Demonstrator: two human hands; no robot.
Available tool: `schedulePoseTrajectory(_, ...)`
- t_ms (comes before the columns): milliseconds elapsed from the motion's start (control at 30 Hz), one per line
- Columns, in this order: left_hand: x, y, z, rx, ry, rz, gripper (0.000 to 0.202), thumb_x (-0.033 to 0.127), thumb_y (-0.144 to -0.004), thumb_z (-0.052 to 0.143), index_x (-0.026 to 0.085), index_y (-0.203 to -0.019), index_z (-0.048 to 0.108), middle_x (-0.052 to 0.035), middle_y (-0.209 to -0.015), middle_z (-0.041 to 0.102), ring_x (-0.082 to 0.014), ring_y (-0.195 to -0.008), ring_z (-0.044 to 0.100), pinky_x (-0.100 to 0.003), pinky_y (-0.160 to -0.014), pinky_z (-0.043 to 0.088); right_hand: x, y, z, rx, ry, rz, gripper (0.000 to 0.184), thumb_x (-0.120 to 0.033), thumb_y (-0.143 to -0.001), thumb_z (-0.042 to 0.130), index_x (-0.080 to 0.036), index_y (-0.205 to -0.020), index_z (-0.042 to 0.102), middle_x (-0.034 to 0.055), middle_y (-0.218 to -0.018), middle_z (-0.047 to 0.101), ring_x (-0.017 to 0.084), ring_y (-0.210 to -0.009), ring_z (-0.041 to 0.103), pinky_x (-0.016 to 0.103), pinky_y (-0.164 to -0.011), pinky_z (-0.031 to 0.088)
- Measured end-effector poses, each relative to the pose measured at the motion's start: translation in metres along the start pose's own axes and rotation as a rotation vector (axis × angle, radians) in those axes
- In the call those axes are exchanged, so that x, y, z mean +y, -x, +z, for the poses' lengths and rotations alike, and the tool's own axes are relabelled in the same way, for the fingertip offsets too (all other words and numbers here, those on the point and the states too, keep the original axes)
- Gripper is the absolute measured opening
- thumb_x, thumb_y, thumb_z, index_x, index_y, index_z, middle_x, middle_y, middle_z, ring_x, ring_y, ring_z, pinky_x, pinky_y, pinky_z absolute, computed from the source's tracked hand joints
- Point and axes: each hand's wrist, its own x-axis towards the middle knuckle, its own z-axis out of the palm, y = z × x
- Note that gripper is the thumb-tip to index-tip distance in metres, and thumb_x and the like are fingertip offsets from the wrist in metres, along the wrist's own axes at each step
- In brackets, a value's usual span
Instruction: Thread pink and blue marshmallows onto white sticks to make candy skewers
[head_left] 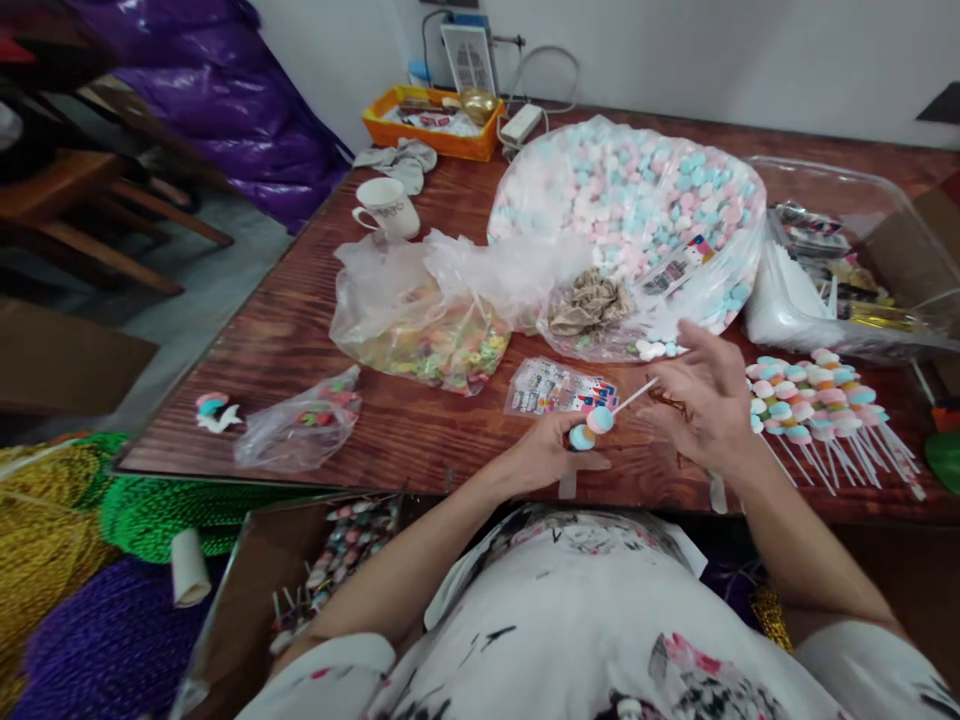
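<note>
Step in hand, as judged: seating round candies [600, 418] on a thin white stick [634, 396]. Location: over the front part of the table [420, 430], just on the near side of a printed packet [547, 387]. Stick runs from the upper blue candy toward the right hand [697, 400].

Method notes: candies look soft, so a light hold round their sides is probably best; hard pinching could dent them. Any push should follow the line of the stick and pass through the candy centres; a sideways push may bend the stick or tear a candy. Steadying the stick close to the candy would likely give better control than holding its far end. Neighbouring colours ought to sit square and touching; the bunch of candy sticks [817, 400] at the right makes a fair reference for spacing.

Left hand [536, 455]: closed narrow, thumb and fingers holding the lower candies, the upper blue one standing clear of the grip.

Right hand: loose, fingers spread wide and raised, near the free end of the stick. Fingers blurred; cannot tell whether any of them touches it, but no firm grip shows on that side
</note>
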Motion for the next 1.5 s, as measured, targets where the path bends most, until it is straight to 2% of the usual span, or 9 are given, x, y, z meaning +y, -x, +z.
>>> schedulePoseTrajectory(267, 0.008, 0.003, -0.007, -0.240, 0.033, 0.024, 0.028, 0.031, -0.067, 0.076, 0.014, -0.083, 0.062, 0.0068, -0.066, 0.041, -0.0082, -0.061, 0.037, -0.019, -0.058, 0.033, -0.008, -0.035, -0.020, -0.575, 0.234, -0.458, 0.017, -0.022, -0.093, 0.052, -0.034, -0.090, 0.065, -0.0023, -0.083, 0.068, 0.016, -0.082, 0.059, 0.044, -0.080, 0.043)
schedulePoseTrajectory(433, 0.007, 0.006, -0.012, -0.118, -0.370, 0.108, 0.020, 0.025, -0.071, 0.071, 0.017, -0.087, 0.061, 0.0036, -0.072, 0.055, -0.0135, -0.067, 0.050, -0.023, -0.064, 0.038, -0.010, -0.030, -0.012, -0.745, 0.430, -0.587, 0.026, -0.013, -0.093, 0.042, -0.028, -0.087, 0.062, 0.0020, -0.080, 0.065, 0.019, -0.078, 0.053, 0.044, -0.078, 0.038)
schedulePoseTrajectory(700, -0.006, 0.000, 0.000, -0.001, -1.011, 0.116, 0.056, 0.002, -0.075, 0.051, 0.014, -0.130, 0.048, -0.0134, -0.096, 0.067, -0.0293, -0.096, 0.062, -0.044, -0.088, 0.045, -0.004, 0.012, 0.049, -0.787, 0.520, -0.189, 0.016, -0.013, -0.087, 0.048, -0.015, -0.084, 0.064, 0.0105, -0.082, 0.069, 0.022, -0.077, 0.060, 0.039, -0.079, 0.037)
schedulePoseTrajectory(833, -0.002, 0.011, -0.002, 0.133, -1.103, 0.252, 0.066, -0.001, -0.078, 0.049, 0.020, -0.139, 0.041, -0.0182, -0.124, 0.057, -0.0334, -0.122, 0.050, -0.056, -0.103, 0.036, 0.001, 0.034, 0.071, -0.638, 0.203, 0.138, 0.018, -0.018, -0.092, 0.044, -0.017, -0.086, 0.061, 0.0077, -0.086, 0.068, 0.019, -0.082, 0.061, 0.031, -0.075, 0.041)
schedulePoseTrajectory(933, -0.001, 0.032, -0.011, 0.295, -0.876, 0.404, 0.057, 0.010, -0.082, 0.058, 0.025, -0.135, 0.046, -0.0152, -0.134, 0.051, -0.0316, -0.127, 0.046, -0.054, -0.107, 0.035, 0.005, 0.050, 0.072, -0.352, -0.058, 0.352, 0.021, -0.024, -0.094, 0.044, -0.020, -0.076, 0.055, -0.0001, -0.071, 0.058, 0.015, -0.068, 0.054, 0.027, -0.064, 0.040)
schedulePoseTrajectory(1033, -0.009, 0.039, -0.019, 0.566, -0.228, 0.320, 0.056, 0.027, -0.078, 0.071, 0.024, -0.128, 0.048, -0.0096, -0.114, 0.062, -0.0230, -0.104, 0.061, -0.042, -0.094, 0.050, 0.000, 0.062, 0.074, -0.160, -0.185, 0.442, 0.024, -0.029, -0.094, 0.046, -0.021, -0.073, 0.052, -0.0037, -0.063, 0.047, 0.013, -0.059, 0.046, 0.025, -0.057, 0.036)
schedulePoseTrajectory(1167, -0.006, 0.013, -0.030, 0.476, 0.589, 0.189, 0.070, 0.045, -0.059, 0.084, 0.024, -0.117, 0.051, -0.0060, -0.107, 0.064, -0.0212, -0.093, 0.065, -0.037, -0.080, 0.054, -0.018, 0.063, 0.084, -0.063, -0.180, 0.340, 0.017, -0.023, -0.093, 0.047, -0.021, -0.080, 0.057, -0.0010, -0.068, 0.051, 0.015, -0.066, 0.049, 0.028, -0.062, 0.039)
schedulePoseTrajectory(1367, 0.026, -0.026, -0.043, 0.380, 0.829, 0.144, 0.044, 0.054, -0.071, 0.071, 0.018, -0.068, 0.046, 0.0043, -0.059, 0.050, -0.0154, -0.066, 0.062, -0.040, -0.078, 0.055, -0.023, 0.052, 0.089, 0.000, 0.266, -0.011, 0.011, -0.012, -0.085, 0.053, -0.020, -0.085, 0.060, 0.0039, -0.072, 0.062, 0.018, -0.069, 0.051, 0.034, -0.067, 0.035)
schedulePoseTrajectory(1500, 0.027, -0.034, -0.040, 0.448, 0.908, 0.068, 0.051, 0.064, -0.078, 0.059, 0.019, -0.065, 0.039, 0.0068, -0.056, 0.042, -0.0104, -0.055, 0.054, -0.038, -0.076, 0.055, -0.013, 0.054, 0.084, 0.019, 0.459, -0.098, 0.011, -0.012, -0.082, 0.059, -0.022, -0.083, 0.063, 0.0027, -0.068, 0.064, 0.018, -0.067, 0.050, 0.035, -0.068, 0.032)
